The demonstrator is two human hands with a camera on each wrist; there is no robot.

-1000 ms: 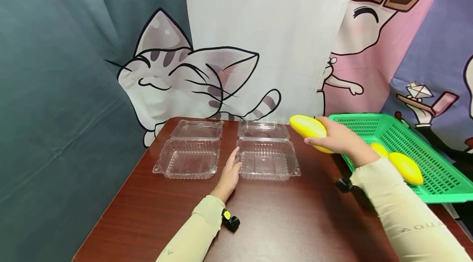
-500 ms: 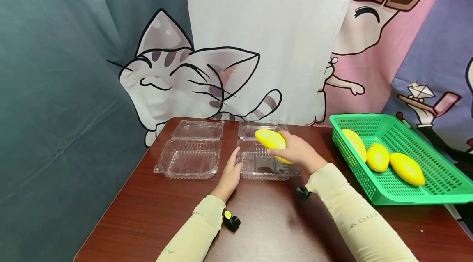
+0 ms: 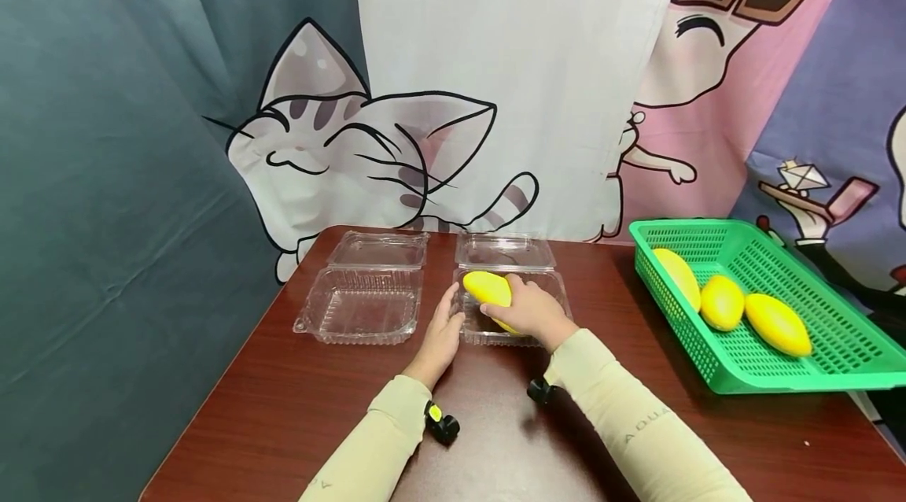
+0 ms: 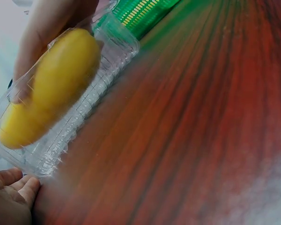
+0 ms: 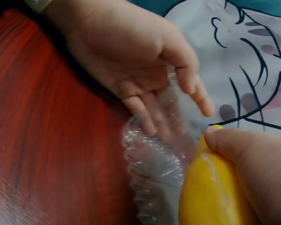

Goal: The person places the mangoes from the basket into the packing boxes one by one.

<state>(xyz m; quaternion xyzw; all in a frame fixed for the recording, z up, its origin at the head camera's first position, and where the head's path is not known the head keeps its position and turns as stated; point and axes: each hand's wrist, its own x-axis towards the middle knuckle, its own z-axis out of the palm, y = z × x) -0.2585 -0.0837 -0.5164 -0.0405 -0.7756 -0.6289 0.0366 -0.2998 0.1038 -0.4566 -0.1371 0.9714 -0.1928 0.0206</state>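
Note:
My right hand grips a yellow mango, thumb on its near side, within the right clear plastic clamshell box. In the left wrist view the mango shows through the box wall, tilted; whether it touches the bottom I cannot tell. My left hand lies against the left side of this box, its fingers extended. In the right wrist view the left fingers are spread by the box's ribbed wall. The box's lid lies folded back behind it.
A second open clamshell box stands to the left, with nothing in it. On the right, a green plastic basket holds three yellow mangoes. Behind the brown table hangs a cartoon-printed cloth.
My right hand has carried the mango left from beside the green basket and lowered it into the right clamshell box. The left hand has stayed at the box's side.

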